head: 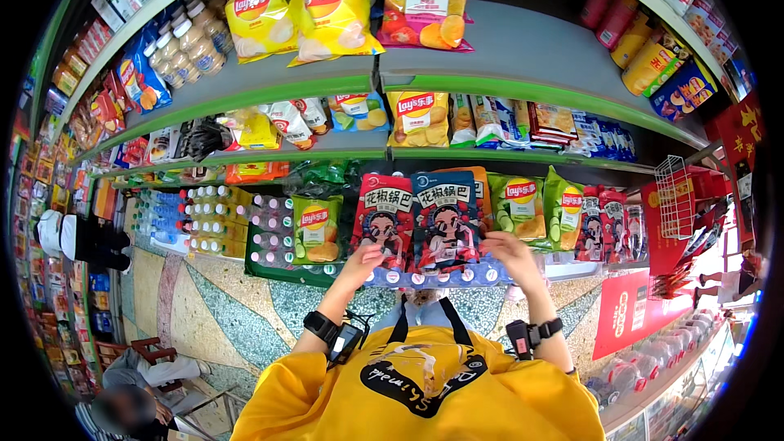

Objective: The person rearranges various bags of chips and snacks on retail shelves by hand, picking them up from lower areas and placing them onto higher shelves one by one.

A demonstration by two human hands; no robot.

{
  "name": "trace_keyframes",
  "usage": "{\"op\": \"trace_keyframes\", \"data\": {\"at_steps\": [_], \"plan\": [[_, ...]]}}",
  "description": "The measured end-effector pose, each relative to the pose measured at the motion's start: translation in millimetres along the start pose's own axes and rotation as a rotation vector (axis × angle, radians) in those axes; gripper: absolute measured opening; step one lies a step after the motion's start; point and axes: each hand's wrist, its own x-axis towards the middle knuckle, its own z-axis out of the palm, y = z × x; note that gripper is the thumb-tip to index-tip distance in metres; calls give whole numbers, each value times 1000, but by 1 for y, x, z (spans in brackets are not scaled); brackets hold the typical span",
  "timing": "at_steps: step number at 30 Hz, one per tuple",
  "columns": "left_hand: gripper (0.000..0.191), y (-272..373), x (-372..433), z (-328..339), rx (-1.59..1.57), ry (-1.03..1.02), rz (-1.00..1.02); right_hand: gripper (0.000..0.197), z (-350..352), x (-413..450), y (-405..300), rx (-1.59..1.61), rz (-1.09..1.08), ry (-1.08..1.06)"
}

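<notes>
My left hand (365, 261) is at the lower edge of a red snack pouch (384, 214), its fingers bent near the pouch. My right hand (507, 252) is beside the right edge of a dark blue snack pouch (445, 217), fingers spread; whether they touch it I cannot tell. The two pouches stand side by side above packs of bottles with blue caps (429, 277). Behind the blue pouch an orange pouch (484, 187) shows partly. Green Lay's chip bags stand at both sides, one on the left (316, 229) and one on the right (519, 205).
Shelves with green edges (465, 82) rise in front, holding yellow Lay's bags (334, 12) and a pink one (425, 0). Packs of yellow bottled drinks (217, 220) stand left. A wire basket (674, 196) hangs right. One person sits at lower left; another stands further left.
</notes>
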Motion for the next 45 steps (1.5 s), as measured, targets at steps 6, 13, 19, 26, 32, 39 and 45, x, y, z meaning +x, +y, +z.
{"op": "trace_keyframes", "data": {"at_steps": [6, 13, 19, 26, 32, 39, 45], "plan": [[55, -38, 5, -93, -56, 362, -115, 42, 142, 55, -21, 114, -26, -460], [66, -88, 31, -192, 8, 558, -155, 59, 327, 119, 37, 213, 131, -527], [72, -129, 54, -223, 149, 589, -161, 85, 392, 150, 103, -183, 367, -169], [82, -144, 66, -220, 103, 524, -184, 98, 410, 164, 147, -309, 335, -30], [61, -150, 56, -219, -52, 414, -182, 82, 406, 161, 135, -139, 430, -164], [50, -106, 28, -212, -125, 326, -191, 66, 400, 158, 130, -180, 362, -312], [45, -45, -19, -226, -43, 349, -105, 61, 383, 139, 50, -143, 141, -397]]}}
